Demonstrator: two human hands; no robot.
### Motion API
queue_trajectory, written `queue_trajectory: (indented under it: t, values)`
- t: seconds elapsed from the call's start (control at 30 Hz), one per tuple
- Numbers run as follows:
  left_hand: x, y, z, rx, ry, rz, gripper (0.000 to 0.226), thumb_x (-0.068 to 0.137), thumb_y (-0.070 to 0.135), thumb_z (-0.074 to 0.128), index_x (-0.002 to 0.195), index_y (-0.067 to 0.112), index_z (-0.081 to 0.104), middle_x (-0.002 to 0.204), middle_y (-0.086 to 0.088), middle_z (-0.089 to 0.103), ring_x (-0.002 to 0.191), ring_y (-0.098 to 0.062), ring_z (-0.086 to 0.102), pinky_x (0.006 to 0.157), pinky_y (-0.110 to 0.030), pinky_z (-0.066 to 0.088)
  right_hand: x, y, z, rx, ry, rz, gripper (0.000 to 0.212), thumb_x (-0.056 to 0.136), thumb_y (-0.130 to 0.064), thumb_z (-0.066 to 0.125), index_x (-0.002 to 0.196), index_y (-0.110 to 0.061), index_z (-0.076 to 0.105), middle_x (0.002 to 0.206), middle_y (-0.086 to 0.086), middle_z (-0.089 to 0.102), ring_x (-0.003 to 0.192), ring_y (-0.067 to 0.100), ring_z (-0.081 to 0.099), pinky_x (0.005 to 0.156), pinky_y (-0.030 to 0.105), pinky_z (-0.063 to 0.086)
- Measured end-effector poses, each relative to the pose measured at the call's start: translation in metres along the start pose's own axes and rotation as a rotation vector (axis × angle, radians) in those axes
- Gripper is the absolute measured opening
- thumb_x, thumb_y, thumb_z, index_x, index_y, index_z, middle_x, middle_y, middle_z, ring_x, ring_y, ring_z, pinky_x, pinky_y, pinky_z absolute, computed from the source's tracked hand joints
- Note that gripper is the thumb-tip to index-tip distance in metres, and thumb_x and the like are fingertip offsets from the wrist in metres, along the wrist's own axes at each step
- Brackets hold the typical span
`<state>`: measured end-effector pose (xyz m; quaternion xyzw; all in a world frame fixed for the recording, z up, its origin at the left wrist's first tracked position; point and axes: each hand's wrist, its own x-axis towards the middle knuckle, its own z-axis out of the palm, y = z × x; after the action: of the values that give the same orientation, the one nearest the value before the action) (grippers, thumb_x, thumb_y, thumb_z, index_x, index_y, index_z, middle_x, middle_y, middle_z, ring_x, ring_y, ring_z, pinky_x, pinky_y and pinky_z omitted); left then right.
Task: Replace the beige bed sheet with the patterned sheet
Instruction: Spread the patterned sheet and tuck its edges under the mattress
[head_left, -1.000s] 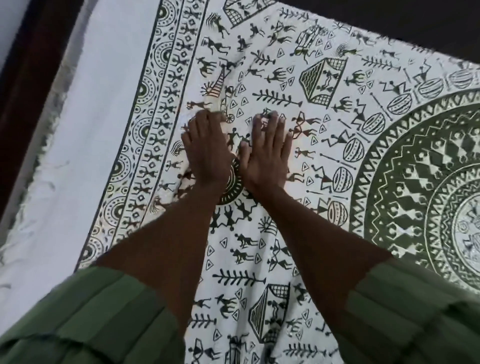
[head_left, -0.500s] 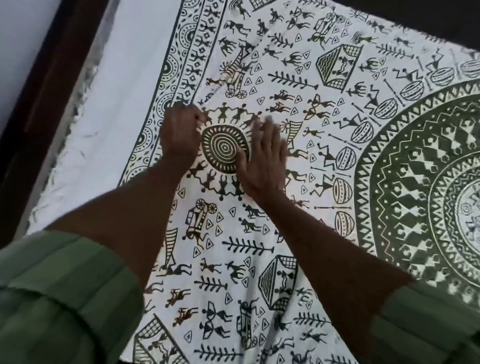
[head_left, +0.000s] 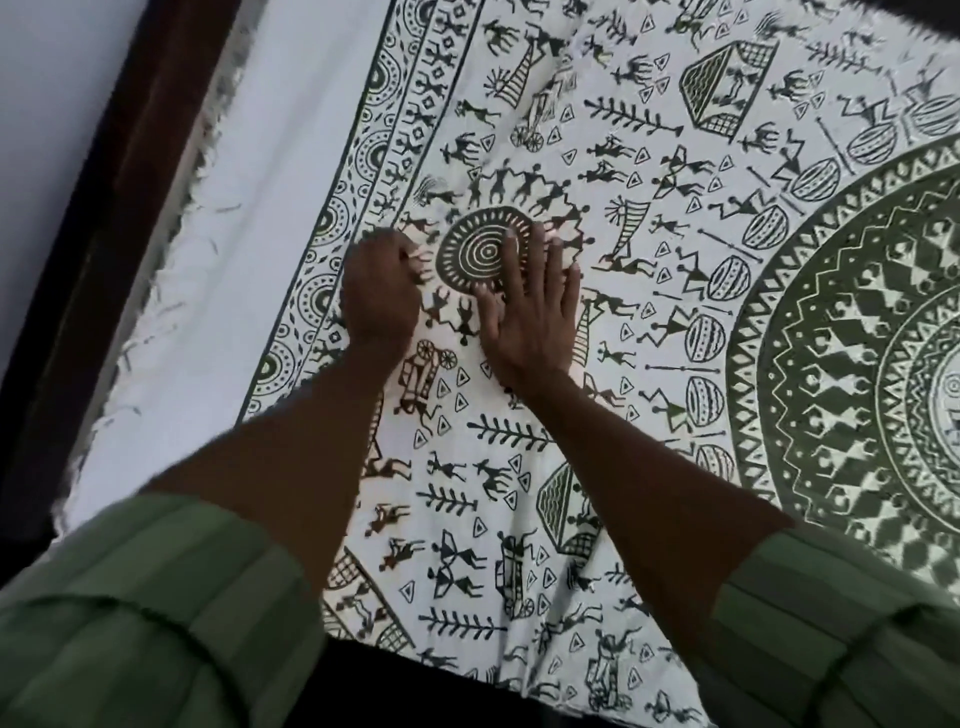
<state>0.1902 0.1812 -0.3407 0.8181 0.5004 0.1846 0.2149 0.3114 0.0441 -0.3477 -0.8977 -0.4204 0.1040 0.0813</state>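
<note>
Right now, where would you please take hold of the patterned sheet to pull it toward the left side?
Probably the patterned sheet at its fringed left edge, reached from the left. It is the free margin there, while the printed middle lies flat under the right hand, leaving little to pinch.

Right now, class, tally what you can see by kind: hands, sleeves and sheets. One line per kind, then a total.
Hands: 2, left hand and right hand
Green sleeves: 2, left sleeve and right sleeve
Sheets: 1, patterned sheet
Total: 5
</note>
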Motion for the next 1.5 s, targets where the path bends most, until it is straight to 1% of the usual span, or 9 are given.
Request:
queue_trajectory:
  t: [0.17,0.33,0.43,0.63,0.77,0.9,1.1,1.23,1.5]
  values:
    - [-0.008,0.011,-0.003,-0.021,0.046,-0.111,0.012,0.089,0.011,0.064,0.1,0.016,0.063,0.102,-0.005,0.064,0.096,-0.024,0.059,0.075,-0.039,0.051,-0.055,-0.021,0.011,-0.041,-0.021,0.014,0.073,0.105,-0.055,0.026,0.165,-0.02,0.001,0.171,0.014,-0.011,0.157,0.033,-0.013,0.124,0.058,0.005]
    - [-0.071,0.011,-0.012,0.026,0.049,-0.164,0.029,0.086,0.03,0.071,0.109,0.015,0.06,0.109,-0.003,0.061,0.103,-0.021,0.053,0.089,-0.034,0.044,-0.047,-0.045,0.019,-0.044,-0.049,-0.011,0.069,0.105,-0.05,0.024,0.165,-0.023,0.004,0.17,0.018,-0.008,0.157,0.038,-0.009,0.123,0.06,0.007]
    - [-0.108,0.011,-0.022,-0.009,0.091,-0.295,0.012,0.087,0.018,0.069,0.097,0.015,0.065,0.098,-0.004,0.065,0.097,-0.025,0.058,0.083,-0.038,0.047,-0.049,-0.049,0.015,0.003,-0.048,-0.037,0.067,0.106,-0.049,0.025,0.165,-0.023,0.005,0.171,0.016,-0.006,0.158,0.037,-0.007,0.124,0.058,0.007]
    - [-0.074,-0.012,-0.056,-0.001,0.069,-0.36,0.015,0.087,0.002,0.064,0.091,0.015,0.071,0.095,0.003,0.071,0.091,-0.012,0.064,0.074,-0.014,0.033,-0.148,-0.016,0.0,0.065,-0.154,-0.036,0.073,0.107,-0.055,0.025,0.164,-0.022,-0.006,0.17,0.011,-0.017,0.157,0.031,-0.016,0.126,0.055,0.006]
    - [-0.113,-0.004,-0.046,-0.01,0.134,-0.256,0.004,0.086,0.013,0.065,0.089,0.013,0.064,0.093,-0.004,0.065,0.092,-0.023,0.06,0.082,-0.029,0.045,-0.187,-0.019,0.016,0.022,-0.157,-0.09,0.07,0.107,-0.051,0.028,0.165,-0.024,0.0,0.171,0.012,-0.014,0.157,0.033,-0.015,0.125,0.058,0.006]
    - [-0.204,-0.006,-0.056,0.202,0.069,-0.271,0.048,0.079,0.051,0.073,0.111,0.018,0.06,0.11,-0.002,0.059,0.104,-0.023,0.053,0.088,-0.036,0.042,-0.183,-0.031,0.019,-0.026,-0.167,-0.099,0.07,0.106,-0.048,0.027,0.165,-0.022,-0.001,0.171,0.014,-0.013,0.157,0.033,-0.014,0.124,0.06,0.006]
    - [-0.248,-0.018,-0.067,0.293,0.052,-0.429,0.027,0.095,0.037,0.049,0.093,0.018,0.067,0.095,-0.002,0.067,0.093,-0.027,0.061,0.084,-0.04,0.04,-0.196,-0.047,0.019,-0.017,-0.124,-0.088,0.069,0.107,-0.047,0.027,0.165,-0.019,0.003,0.171,0.015,-0.006,0.158,0.032,-0.01,0.124,0.058,0.006]
    - [-0.227,-0.031,-0.09,0.229,0.033,-0.476,0.015,0.09,0.005,0.059,0.096,0.015,0.069,0.102,-0.009,0.066,0.091,-0.026,0.063,0.08,-0.038,0.047,-0.209,-0.063,0.021,0.03,-0.155,-0.099,0.072,0.106,-0.054,0.027,0.165,-0.02,0.005,0.171,0.016,-0.007,0.158,0.034,-0.01,0.124,0.058,0.006]
    - [-0.258,-0.048,-0.105,0.086,0.166,-0.456,0.014,0.089,0.03,0.064,0.093,0.017,0.064,0.097,-0.001,0.064,0.095,-0.024,0.059,0.085,-0.037,0.043,-0.268,-0.079,0.024,0.028,-0.22,-0.153,0.075,0.104,-0.057,0.028,0.165,-0.021,0.004,0.171,0.014,-0.011,0.157,0.033,-0.013,0.124,0.059,0.004]
